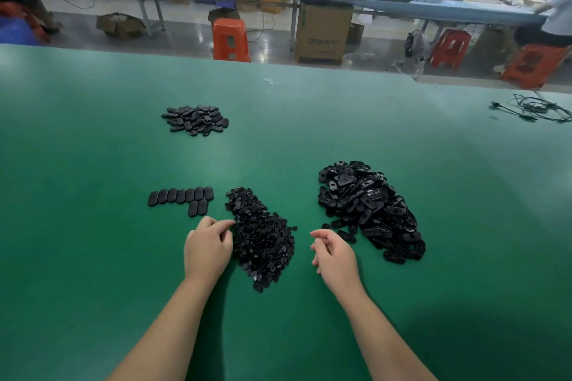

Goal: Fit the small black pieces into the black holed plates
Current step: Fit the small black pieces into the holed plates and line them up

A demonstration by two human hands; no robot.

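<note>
Left hand (pixel 208 245): mine, resting at the left flank of the small-piece heap, fingers curled with the tips at the heap's rim; whether a piece is already pinched I cannot tell.
Right hand (pixel 335 252): mine, fingers loosely curled, holding nothing that shows, lying between the two near heaps and just short of the stray plates.
Small black pieces (pixel 263 238): one dense heap between my hands, toward the near edge of the worktop, running slantwise away from me to the left.
Black holed plates (pixel 370 207): large loose heap to the right of the small pieces, a few strays spilled toward my right hand.
Laid-out row (pixel 181 195): oblong plates set side by side left of the small-piece heap, two more tucked below the row's right end; these look like the finished lot, as I judge it.
Far pile (pixel 195 120): smaller mound of the same oblong items, well apart, toward the far left of the worktop.
Worktop (pixel 93 164): green surface carrying all of the above.
Cable (pixel 538 110): tangled black lead near the far right edge.
Step in hand: picking a fresh small piece, by my reading; no plate taken up yet.
Next move calls for: my right hand to lift one stray plate hole-side up, my left to bring a single piece cleanly out of the heap and seat it squarely.
</note>
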